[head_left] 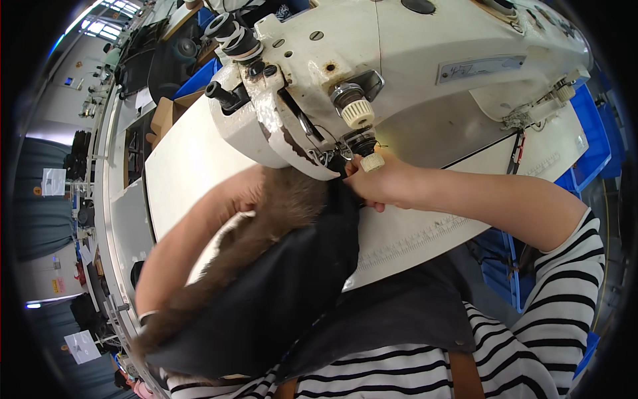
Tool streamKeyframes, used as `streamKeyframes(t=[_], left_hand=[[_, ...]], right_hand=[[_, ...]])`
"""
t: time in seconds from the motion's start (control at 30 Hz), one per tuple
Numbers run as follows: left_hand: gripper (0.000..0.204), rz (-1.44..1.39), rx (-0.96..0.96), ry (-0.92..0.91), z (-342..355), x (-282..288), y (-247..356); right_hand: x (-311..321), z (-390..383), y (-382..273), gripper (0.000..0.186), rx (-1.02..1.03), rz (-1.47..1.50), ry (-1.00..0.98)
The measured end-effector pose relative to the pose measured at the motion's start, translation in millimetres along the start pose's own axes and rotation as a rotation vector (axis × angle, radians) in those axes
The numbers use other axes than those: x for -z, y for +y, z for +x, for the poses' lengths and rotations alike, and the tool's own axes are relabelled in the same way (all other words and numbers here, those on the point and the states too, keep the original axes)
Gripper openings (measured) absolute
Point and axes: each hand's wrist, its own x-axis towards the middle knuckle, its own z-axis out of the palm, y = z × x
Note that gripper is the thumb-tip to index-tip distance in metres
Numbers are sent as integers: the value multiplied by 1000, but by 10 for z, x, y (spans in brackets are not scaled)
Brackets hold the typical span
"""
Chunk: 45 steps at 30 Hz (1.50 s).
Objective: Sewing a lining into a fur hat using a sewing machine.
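Observation:
A white industrial sewing machine (412,60) stands over a white table. Under its head runs a black fabric piece (292,266) edged with brown fur trim (289,206), which drapes down toward my lap. My right hand (382,181) is just right of the needle area, its fingers curled in and pinching the black fabric's edge. On the other side my left hand (249,187) rests by the fur, below the machine head. Fur and machine hide its fingers, so its grip does not show. The needle and the presser foot are hidden too.
A printed ruler scale (425,233) runs along the white tabletop (186,166). Under the machine arm lies a slim red-and-black hand tool (517,151). Blue bins (591,133) stand to the right, and a cardboard box (166,116) is beyond the table at left.

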Motion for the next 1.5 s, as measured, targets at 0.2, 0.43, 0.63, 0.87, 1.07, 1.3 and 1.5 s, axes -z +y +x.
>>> streamKeyframes(t=[0.2, 0.43, 0.63, 0.87, 1.07, 1.3, 1.5], left_hand=[[30, 831, 36, -41, 176, 450, 419], [11, 1196, -56, 448, -109, -480, 570], [12, 1038, -100, 523, -49, -524, 715], [17, 767, 97, 420, 33, -373, 661], [26, 572, 201, 99, 137, -66, 669], [47, -330, 403, -2, 159, 415, 371], [50, -322, 382, -198, 269, 471, -69]], right_hand=[[-431, 5, 111, 30, 87, 386, 48], [-270, -8, 392, 30, 189, 521, -36], [-33, -71, 253, 21, 320, -54, 38], [-61, -22, 264, 20, 131, 150, -130], [-247, -1, 342, 24, 250, 280, -155], [-338, 18, 263, 24, 202, 295, -85], [-352, 66, 256, 22, 163, 316, -94]])
